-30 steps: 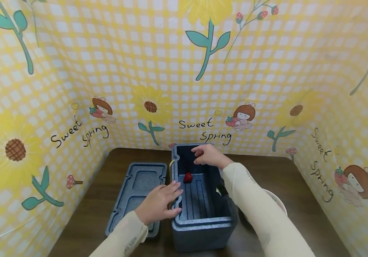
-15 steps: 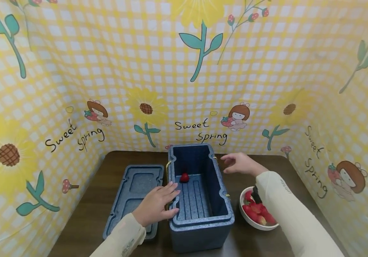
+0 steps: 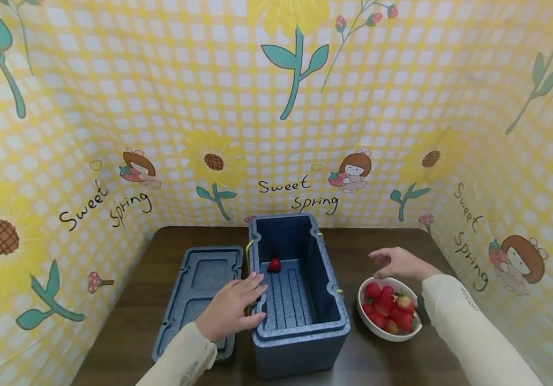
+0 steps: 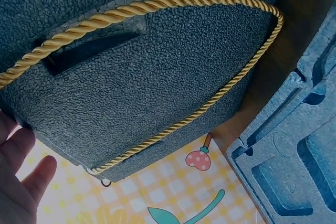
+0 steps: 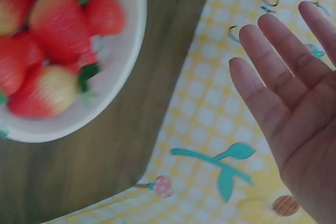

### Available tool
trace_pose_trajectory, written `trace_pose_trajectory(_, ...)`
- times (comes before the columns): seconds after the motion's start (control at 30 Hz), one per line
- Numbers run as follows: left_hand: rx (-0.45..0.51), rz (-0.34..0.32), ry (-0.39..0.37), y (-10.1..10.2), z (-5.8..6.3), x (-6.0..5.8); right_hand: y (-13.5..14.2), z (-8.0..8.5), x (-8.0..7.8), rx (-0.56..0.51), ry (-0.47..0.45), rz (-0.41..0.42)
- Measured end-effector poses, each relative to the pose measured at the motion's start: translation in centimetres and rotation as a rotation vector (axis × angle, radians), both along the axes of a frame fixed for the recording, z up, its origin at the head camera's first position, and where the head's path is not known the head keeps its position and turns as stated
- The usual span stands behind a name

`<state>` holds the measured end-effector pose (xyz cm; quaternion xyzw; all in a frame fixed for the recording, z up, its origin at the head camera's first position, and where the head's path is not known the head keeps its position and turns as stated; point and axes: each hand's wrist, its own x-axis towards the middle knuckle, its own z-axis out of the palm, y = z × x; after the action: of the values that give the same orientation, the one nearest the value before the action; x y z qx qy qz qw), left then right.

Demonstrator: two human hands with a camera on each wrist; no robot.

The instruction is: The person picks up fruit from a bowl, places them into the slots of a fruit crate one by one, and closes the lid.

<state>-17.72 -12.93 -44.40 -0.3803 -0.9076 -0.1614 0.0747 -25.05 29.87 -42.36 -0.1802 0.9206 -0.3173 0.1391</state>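
A deep blue-grey foam box [image 3: 300, 351] stands in the middle of the table, its top uncovered. One strawberry [image 3: 274, 265] lies on its floor near the far left corner. My left hand [image 3: 232, 306] rests with spread fingers on the box's left rim. Just above the far edge of a white bowl [image 3: 387, 336] of strawberries [image 3: 385, 301] hovers my right hand [image 3: 399, 262], fingers loosely bent and holding nothing. In the right wrist view that hand [image 5: 294, 87] appears extended, apart from the bowl.
The box's lid [image 3: 211, 271] lies flat left of the box, partly behind the left hand and sleeve. A twisted gold rope [image 4: 210, 103] hangs along the box's side. Checked yellow cloth [image 3: 238, 96] encloses the back and sides of the dark wooden table [image 3: 353, 246].
My right hand has moved from over the box, rightwards across its rim, to above the bowl, uncovering the strawberries. The left hand stays on the rim; the head view shifts slightly.
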Motion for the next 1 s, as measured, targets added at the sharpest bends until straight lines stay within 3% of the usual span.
trace_pose_trajectory(0.27, 0.024, -0.003, 0.023, 0.0, -0.2, 0.2, 1.6, -3.1, 3.0, -0.084, -0.079, -0.030)
trace_pose_trajectory(0.53, 0.039, 0.006, 0.013, 0.1, -0.3, 0.2, 1.2, -5.8, 4.9, -0.066, -0.127, -0.084)
trace_pose_trajectory(0.77, 0.039, 0.007, 0.011, 0.1, -0.3, 0.1, 0.9, -8.0, 5.6, -0.068, -0.013, -0.074)
trace_pose_trajectory(1.0, 0.032, -0.003, 0.018, 0.0, -0.3, 0.1, 1.3, -9.6, 6.2, -0.087, 0.017, -0.066)
